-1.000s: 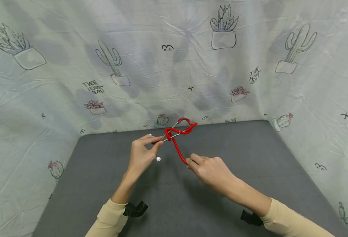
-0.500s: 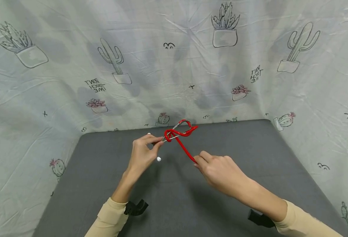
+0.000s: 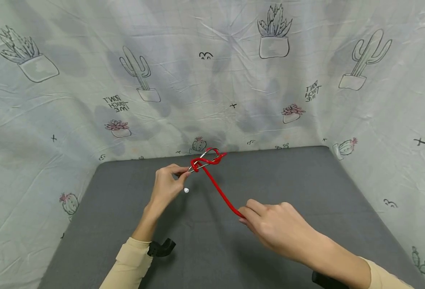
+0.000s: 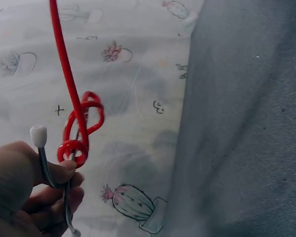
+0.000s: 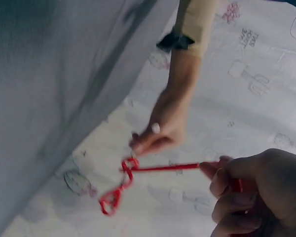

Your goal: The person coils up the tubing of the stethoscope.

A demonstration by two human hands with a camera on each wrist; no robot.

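Note:
My left hand [image 3: 166,188] pinches a bent metal wire piece [image 4: 45,170] between thumb and fingers. Its loop points away from the hand, and white caps [image 4: 38,136] cover its two curved ends. A glossy red cord [image 3: 217,188] winds around the wire loop, with one turn right by the left fingertips and a bight at the loop's far end. From there the cord runs taut toward my right hand [image 3: 281,229], which grips it. In the right wrist view, more red shows inside the curled fingers [image 5: 237,200]. Both hands are raised above the table.
A dark grey table [image 3: 198,249] lies below, with shadows of both arms on it. Behind and beside it hangs a pale curtain [image 3: 183,80] printed with cacti. Black straps [image 3: 162,248] sit on both wrists.
My right hand has moved right and closer to the body, drawing the cord out longer and straighter. The left hand has shifted slightly left with the wire piece.

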